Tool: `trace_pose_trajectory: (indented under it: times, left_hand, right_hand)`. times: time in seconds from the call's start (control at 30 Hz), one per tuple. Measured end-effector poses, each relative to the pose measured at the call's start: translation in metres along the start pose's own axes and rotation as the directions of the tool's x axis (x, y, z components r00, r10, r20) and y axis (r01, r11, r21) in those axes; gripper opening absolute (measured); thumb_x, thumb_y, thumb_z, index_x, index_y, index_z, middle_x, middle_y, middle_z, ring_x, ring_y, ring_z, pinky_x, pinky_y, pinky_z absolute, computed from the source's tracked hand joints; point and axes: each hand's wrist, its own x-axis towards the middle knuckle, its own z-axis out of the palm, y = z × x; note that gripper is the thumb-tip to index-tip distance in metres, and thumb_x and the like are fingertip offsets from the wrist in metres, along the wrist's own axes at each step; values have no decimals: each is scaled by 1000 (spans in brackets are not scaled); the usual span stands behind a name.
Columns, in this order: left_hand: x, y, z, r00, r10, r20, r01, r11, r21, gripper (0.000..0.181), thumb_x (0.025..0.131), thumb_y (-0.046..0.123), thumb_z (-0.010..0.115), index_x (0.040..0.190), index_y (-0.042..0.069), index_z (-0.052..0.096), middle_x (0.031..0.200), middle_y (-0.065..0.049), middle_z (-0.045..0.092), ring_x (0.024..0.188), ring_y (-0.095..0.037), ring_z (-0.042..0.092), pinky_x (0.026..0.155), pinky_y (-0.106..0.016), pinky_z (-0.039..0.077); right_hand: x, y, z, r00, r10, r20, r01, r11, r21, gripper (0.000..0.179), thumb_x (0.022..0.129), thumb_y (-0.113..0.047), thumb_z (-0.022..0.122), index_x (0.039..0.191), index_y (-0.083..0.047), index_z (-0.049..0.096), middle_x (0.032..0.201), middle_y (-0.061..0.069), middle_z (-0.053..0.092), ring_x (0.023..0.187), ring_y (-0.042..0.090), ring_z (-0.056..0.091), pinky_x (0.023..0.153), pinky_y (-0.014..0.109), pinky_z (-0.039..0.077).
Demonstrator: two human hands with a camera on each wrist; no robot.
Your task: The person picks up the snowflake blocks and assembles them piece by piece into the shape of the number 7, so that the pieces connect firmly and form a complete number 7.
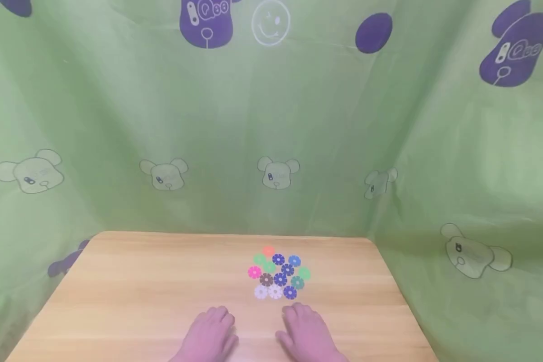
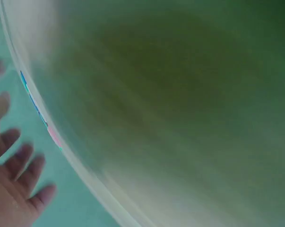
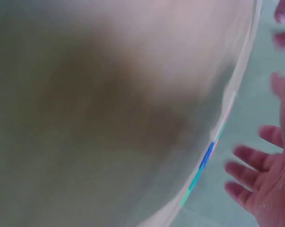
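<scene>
Flat notched discs in several colours lie grouped on the wooden table, among them a pink disc, an orange disc, a brown disc and a white disc. A dark blue disc is closest to my right hand, which is just in front of it with fingers loosely bent. My left hand is lower left of the group, fingers relaxed. Neither holds anything. In the wrist views the left fingers and right fingers look spread and slightly blurred; the discs appear only as thin coloured slivers.
The light wooden table has rounded far corners. Green curtains printed with bear heads stand behind it and along both sides, close to its edges.
</scene>
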Motion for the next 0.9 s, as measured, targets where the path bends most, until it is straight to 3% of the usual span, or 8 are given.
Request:
trace_pose_trajectory:
  times: [0.1, 0.2, 0.33, 0.43, 0.53, 0.63, 0.8, 0.9]
  left_hand:
    - [10, 3, -5, 999, -24, 40, 27, 996, -90, 26, 98, 29, 70, 79, 20, 55, 68, 13, 44, 59, -5, 41, 53, -24, 42]
    - [24, 6, -10, 996, -54, 64, 61, 991, -120, 27, 98, 26, 71, 79, 19, 53, 66, 11, 43, 56, -6, 40, 51, -25, 42]
    - [49, 9, -10, 995, -57, 83, 63, 996, -67, 28, 96, 30, 74, 111, 8, 67, 96, -3, 67, 85, -21, 65, 77, -40, 60]
    - [65, 13, -2, 990, -53, 132, 62, 996, -65, 64, 95, 41, 76, 145, 6, 58, 129, -12, 66, 115, -32, 64, 99, -53, 57]
    - [73, 18, 10, 979, -59, 193, 75, 994, -76, 75, 95, 52, 73, 156, 14, 51, 132, -13, 62, 117, -34, 60, 100, -57, 54]
    - [72, 22, 21, 973, -53, 225, 66, 997, -49, 72, 94, 61, 69, 151, 18, 59, 125, -13, 61, 113, -32, 58, 97, -57, 55]
    - [66, 25, 25, 977, -56, 205, 60, 998, -16, 54, 94, 60, 69, 113, 10, 72, 114, -9, 62, 106, -29, 60, 98, -54, 55]
    - [69, 25, 21, 985, -58, 164, 60, 998, -8, 50, 97, 52, 70, 118, 7, 70, 124, -10, 65, 112, -31, 61, 103, -55, 54]
  right_hand:
    - [9, 7, -16, 995, 51, 86, -53, 998, 20, 23, 99, -35, 71, 96, -13, 64, 81, -5, 56, 72, 14, 55, 63, 38, 55]
    - [21, 14, -23, 990, 89, 111, -89, 996, -3, 20, 99, -29, 71, 90, -13, 62, 76, -4, 54, 67, 14, 53, 58, 37, 52]
    - [40, 15, -24, 984, 118, 130, -115, 993, -30, 22, 99, -26, 72, 106, -6, 70, 93, 9, 68, 86, 26, 66, 76, 47, 61]
    - [52, 7, -22, 981, 116, 153, -115, 993, -19, 37, 100, -24, 72, 129, -2, 68, 119, 21, 70, 110, 39, 67, 93, 57, 59]
    - [56, 0, -16, 977, 120, 177, -117, 993, -30, 45, 101, -23, 71, 140, -3, 64, 127, 26, 66, 115, 43, 65, 94, 59, 59]
    - [50, -4, -7, 971, 133, 197, -124, 991, -56, 43, 99, -25, 74, 137, -5, 67, 124, 24, 66, 112, 41, 65, 90, 56, 61]
    - [38, -1, 2, 978, 118, 169, -106, 991, -77, 21, 96, -26, 77, 106, -8, 77, 109, 15, 66, 100, 32, 64, 81, 49, 62]
    - [38, 1, 1, 984, 117, 133, -111, 992, -58, 22, 95, -26, 77, 104, -6, 75, 106, 13, 65, 96, 30, 63, 80, 47, 62]
